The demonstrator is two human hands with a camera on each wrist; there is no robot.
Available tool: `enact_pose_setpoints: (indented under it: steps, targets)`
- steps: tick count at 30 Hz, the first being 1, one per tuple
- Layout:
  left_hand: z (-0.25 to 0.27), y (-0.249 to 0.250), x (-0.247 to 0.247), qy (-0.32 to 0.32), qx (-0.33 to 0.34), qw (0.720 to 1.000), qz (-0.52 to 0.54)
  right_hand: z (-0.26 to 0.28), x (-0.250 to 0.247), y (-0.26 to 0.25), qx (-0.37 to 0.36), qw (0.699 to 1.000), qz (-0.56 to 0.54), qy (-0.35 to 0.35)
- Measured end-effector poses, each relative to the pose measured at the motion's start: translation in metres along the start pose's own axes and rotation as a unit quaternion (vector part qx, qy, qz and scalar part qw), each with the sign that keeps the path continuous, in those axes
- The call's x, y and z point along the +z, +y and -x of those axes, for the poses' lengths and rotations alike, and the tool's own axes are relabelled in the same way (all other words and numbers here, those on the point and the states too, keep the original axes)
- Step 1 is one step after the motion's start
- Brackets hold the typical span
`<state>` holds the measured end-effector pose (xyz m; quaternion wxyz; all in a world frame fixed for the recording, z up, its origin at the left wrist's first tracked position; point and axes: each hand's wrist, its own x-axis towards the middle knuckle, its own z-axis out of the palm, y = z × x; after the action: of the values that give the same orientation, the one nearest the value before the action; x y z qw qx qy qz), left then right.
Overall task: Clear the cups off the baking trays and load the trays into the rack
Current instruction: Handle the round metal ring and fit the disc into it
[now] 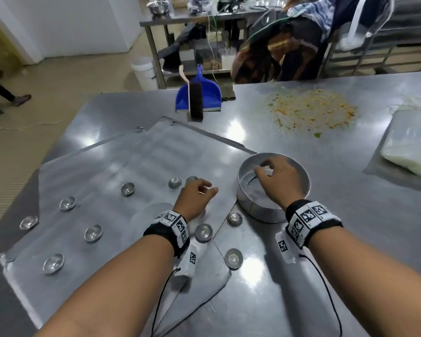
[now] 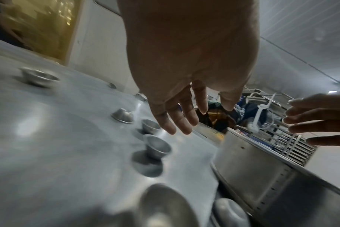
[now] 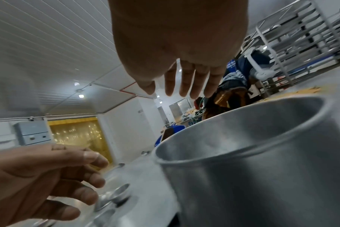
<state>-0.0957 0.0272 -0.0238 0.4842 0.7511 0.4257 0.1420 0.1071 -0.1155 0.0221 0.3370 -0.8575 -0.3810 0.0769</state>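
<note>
1. Hovering over the round tin (image 1: 265, 209), right hand (image 1: 278, 182) with fingers (image 3: 184, 83) hanging straight and slightly apart, holding nothing
2. Sitting on the steel table (image 1: 326, 239), tin just beside the right edge of the baking trays (image 1: 122, 166)
3. Reaching low over the top tray, left hand (image 1: 195, 198), fingers (image 2: 177, 118) loosely spread and empty, just above two small cups (image 2: 155, 147)
4. Scattered across the tray, more small metal cups (image 1: 93, 232): one row along the left edge, others nearer the wrist
5. Resting off the tray on the bare table, two cups (image 1: 234, 219) just below the tin
6. Stacked askew, trays overlapping, corners poking out at the far side
7. Lying at the table's far edge, blue dustpan (image 1: 204, 93) with a brush (image 1: 195, 100) across it
8. Spread to the right of it, orange and green crumbs (image 1: 311, 110)
9. Standing in the background of the right wrist view, metal rack (image 3: 305, 38)
</note>
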Motion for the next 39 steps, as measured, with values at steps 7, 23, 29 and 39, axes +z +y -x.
enact_pose_setpoints:
  steps: [7,23,29,39]
  targets:
    - [0.041,-0.056,-0.081,0.082,-0.060,0.995,-0.012,0.028,0.079,-0.073,-0.033,0.992,0.013,-0.121]
    - [0.090,-0.154,-0.157,0.081,-0.144,0.983,-0.075,0.094,0.194,-0.118,0.094,0.967,0.036,-0.234]
    - [0.084,-0.157,-0.160,0.073,-0.146,0.985,-0.060,0.101,0.196,-0.117,0.119,0.965,0.071,-0.222]
    - [0.083,-0.154,-0.154,0.083,-0.191,0.978,0.034,0.107,0.202,-0.120,0.110,0.971,0.035,-0.208]
